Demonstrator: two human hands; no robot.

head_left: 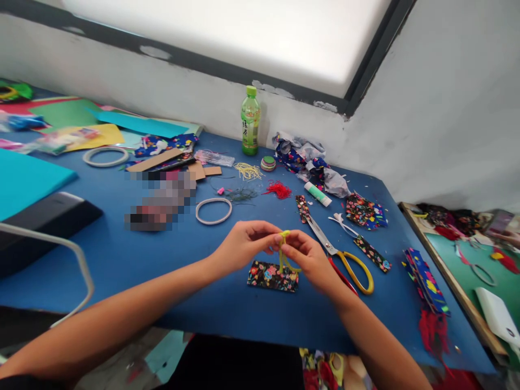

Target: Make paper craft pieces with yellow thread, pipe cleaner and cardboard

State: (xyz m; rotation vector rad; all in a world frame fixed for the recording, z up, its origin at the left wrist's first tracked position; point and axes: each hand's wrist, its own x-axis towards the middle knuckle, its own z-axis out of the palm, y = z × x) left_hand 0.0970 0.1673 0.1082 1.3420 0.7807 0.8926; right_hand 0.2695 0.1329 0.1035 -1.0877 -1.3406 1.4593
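Observation:
Both hands meet above the front of the blue table, pinching a yellow cord that hangs down in a loop. My left hand grips it near its top with thumb and finger. From the other side, my right hand pinches the same cord, fingertips nearly touching the left ones. Below them lies a black floral fabric strip flat on the table. Beside my right hand rest scissors with one yellow and one red handle, the red one partly hidden behind my wrist.
Behind stand a green bottle and a glue stick. Yellow cords, red threads and a white ring lie mid-table. Floral fabric pieces are at right. A black box sits left; a green-topped table adjoins.

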